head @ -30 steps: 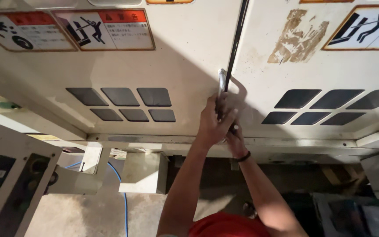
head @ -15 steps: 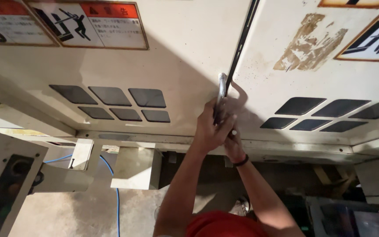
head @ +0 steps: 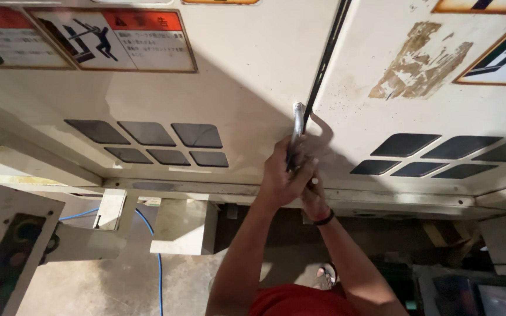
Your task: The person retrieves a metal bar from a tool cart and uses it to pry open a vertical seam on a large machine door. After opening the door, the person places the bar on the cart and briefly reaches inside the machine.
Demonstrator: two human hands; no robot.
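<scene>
Big cream-painted sheet-metal machine casing (head: 253, 88) fills the upper view, two flat door panels meeting at a dark vertical seam (head: 326, 58). Paint is smooth but scuffed; the right panel has a ragged brown patch (head: 420, 61) where something has peeled off, plus rust speckles beside the seam. Each panel carries a cluster of dark, rounded-corner parallelogram windows (head: 147, 140), matte and flush. Rectangular warning stickers (head: 115, 38) with red headers and pictograms run along the top edge of the casing.

Below the casing's bottom edge: bare grey concrete floor (head: 101, 287), dusty, with a thin blue cable (head: 156, 257) running across it. A cream box-section bracket (head: 109, 208) hangs under the casing's bottom left. A second cream cabinet (head: 7, 246) with a dark inset cuts in at the lower left.

Bright metal door handle (head: 297, 126), a curved bar, sits on the seam near the casing's bottom edge, between the two window clusters.

Left hand (head: 285, 172) is wrapped closed around the lower part of that handle. Right hand (head: 311, 187) is tucked just behind and below it, mostly hidden by the left; can't tell how far its fingers are closed or whether it touches the handle. Dark band (head: 325, 219) on the right wrist. Red garment (head: 297, 301) at the bottom edge.
</scene>
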